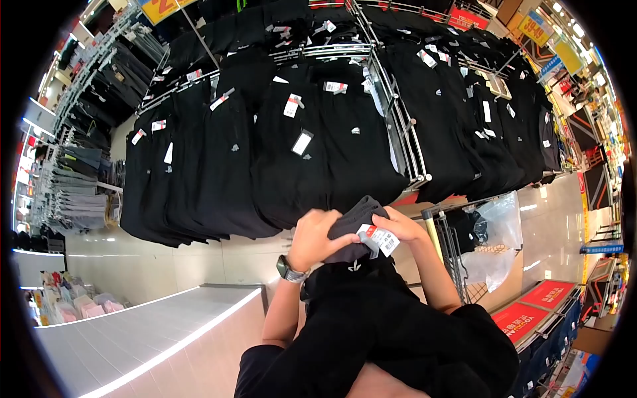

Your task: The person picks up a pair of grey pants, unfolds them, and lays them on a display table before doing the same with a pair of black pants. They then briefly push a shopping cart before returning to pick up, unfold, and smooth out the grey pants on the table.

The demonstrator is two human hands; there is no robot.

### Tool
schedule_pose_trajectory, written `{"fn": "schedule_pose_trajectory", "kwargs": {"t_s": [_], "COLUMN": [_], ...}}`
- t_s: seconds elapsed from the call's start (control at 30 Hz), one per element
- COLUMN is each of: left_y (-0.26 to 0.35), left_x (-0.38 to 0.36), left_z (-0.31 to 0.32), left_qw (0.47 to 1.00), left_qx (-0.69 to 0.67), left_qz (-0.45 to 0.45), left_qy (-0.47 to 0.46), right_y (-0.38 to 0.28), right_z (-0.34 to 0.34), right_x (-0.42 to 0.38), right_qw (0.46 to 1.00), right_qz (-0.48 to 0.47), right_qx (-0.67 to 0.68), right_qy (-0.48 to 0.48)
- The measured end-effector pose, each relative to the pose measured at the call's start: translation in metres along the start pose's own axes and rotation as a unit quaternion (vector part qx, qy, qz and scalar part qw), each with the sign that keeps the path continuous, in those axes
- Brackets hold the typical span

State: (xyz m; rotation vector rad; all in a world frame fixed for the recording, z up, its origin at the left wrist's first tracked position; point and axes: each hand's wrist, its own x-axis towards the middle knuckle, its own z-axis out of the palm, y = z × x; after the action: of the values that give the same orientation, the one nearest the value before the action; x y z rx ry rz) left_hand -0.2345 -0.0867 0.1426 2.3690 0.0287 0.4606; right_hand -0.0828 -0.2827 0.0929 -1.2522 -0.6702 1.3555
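Dark grey trousers [358,215], with a ribbed waistband bunched up, are held in front of my body. My left hand [313,237], with a watch [290,270] at the wrist, closes on their left side, thumb over the front. At the other side my right hand [402,227] pinches the waistband, next to a red and white price tag [379,240] that hangs from it. Just past my hands, rows of folded black trousers [285,179] with tags lie draped over a display rack.
A metal divider [403,126] splits the display into sections. To the right stands a wire cart [452,249] with plastic bags. A white counter with a lit edge [179,338] is at the lower left. Clothes hang on rails [86,152] at the left.
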Motion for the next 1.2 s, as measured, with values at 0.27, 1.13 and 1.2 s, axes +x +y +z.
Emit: {"fn": "schedule_pose_trajectory", "kwargs": {"t_s": [0.27,1.13,1.2], "left_y": [0.042,-0.280,-0.275], "left_x": [0.043,0.258,0.296], "left_z": [-0.032,0.072,0.079], "left_qw": [0.977,0.927,0.938], "left_qx": [0.090,0.342,0.320], "left_qz": [0.194,-0.021,-0.002], "left_qy": [0.011,-0.150,-0.134], "right_y": [0.111,0.098,0.094], "right_z": [-0.064,-0.059,-0.079], "right_x": [0.056,0.106,0.108], "right_qw": [0.971,0.942,0.934], "right_qz": [-0.014,0.097,0.097], "right_qx": [0.090,0.321,0.343], "right_qy": [-0.219,0.007,0.026]}}
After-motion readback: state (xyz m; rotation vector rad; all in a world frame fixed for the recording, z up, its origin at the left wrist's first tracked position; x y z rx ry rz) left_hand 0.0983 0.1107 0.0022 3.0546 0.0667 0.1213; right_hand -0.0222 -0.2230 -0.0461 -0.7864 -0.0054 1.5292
